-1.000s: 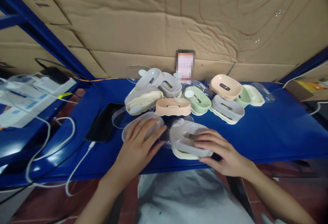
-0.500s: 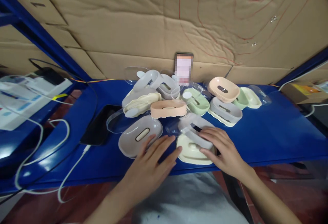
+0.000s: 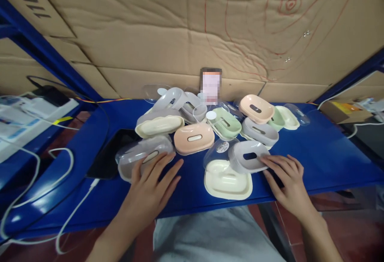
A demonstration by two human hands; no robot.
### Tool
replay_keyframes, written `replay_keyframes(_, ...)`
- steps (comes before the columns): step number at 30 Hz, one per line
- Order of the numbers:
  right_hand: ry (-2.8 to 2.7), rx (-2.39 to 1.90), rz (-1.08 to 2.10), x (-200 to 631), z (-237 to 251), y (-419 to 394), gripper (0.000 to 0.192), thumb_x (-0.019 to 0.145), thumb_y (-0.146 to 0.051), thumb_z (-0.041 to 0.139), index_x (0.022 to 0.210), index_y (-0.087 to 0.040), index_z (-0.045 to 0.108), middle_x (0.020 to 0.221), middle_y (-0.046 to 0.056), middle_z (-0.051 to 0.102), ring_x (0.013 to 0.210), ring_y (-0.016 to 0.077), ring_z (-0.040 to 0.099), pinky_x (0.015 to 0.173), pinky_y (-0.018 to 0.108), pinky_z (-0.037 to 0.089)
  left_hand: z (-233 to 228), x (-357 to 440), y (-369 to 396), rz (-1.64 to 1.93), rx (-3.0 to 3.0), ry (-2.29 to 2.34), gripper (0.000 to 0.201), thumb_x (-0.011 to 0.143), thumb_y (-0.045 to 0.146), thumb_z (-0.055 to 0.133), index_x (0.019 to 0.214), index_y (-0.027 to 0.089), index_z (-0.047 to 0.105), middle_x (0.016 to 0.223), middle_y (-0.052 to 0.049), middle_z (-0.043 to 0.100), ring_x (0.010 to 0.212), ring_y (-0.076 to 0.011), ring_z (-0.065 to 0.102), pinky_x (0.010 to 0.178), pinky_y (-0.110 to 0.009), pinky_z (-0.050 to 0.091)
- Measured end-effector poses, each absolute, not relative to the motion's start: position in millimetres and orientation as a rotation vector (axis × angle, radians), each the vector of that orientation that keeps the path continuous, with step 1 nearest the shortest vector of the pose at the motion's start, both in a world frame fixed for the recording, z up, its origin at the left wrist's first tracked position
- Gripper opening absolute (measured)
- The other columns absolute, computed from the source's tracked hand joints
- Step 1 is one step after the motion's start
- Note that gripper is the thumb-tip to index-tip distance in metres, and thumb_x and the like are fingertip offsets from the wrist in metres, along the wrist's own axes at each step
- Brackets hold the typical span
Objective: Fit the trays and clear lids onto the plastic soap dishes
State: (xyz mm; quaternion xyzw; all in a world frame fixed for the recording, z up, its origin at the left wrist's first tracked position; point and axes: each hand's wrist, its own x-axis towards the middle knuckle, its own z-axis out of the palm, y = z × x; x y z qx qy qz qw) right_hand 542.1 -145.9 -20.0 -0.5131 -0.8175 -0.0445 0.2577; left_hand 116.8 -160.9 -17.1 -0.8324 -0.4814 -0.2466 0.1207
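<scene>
My left hand lies with fingers spread over the near edge of a grey soap dish, partly covered by a clear lid. Fingertips of my right hand touch the right side of another grey slotted soap dish; its fingers are apart. That dish leans over the back of a cream base tray, with a clear lid behind. Between my hands sits a peach soap dish with a slot in its middle.
More soap dishes pile up at the back, among them a green one and a peach one. A phone leans on the cardboard wall. A black phone with a white cable lies at left on the blue table.
My right hand has moved right and the grey dish with it, uncovering more of the cream tray. My left hand and the left grey dish have shifted left. The front peach dish now lies flatter.
</scene>
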Motion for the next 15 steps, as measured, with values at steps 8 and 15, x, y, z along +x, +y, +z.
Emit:
replay_keyframes(8,-2.282,-1.346,-0.142,517,-17,-133,0.038,0.105,-0.031,0.065,0.143,-0.034,0.068,0.115,0.008,0.073,0.109,0.03,0.066,0.095,0.049,0.05,-1,172,-176,-0.681,-2.793,-0.985,0.04,0.108,0.045,0.056,0.144,0.03,0.065,0.158,-0.009,0.06,0.143,-0.0295,0.058,0.115,-0.051,0.054)
replay_keyframes(15,-2.278,-1.26,-0.172,504,-19,-123,0.037,0.107,-0.029,0.062,0.144,-0.027,0.066,0.148,0.013,0.063,0.135,0.0329,0.06,0.11,0.053,0.044,-11,163,-183,-0.803,-2.778,-1.142,0.013,0.109,0.027,0.057,0.108,0.021,0.069,0.139,-0.011,0.069,0.136,-0.0268,0.059,0.118,-0.05,0.046)
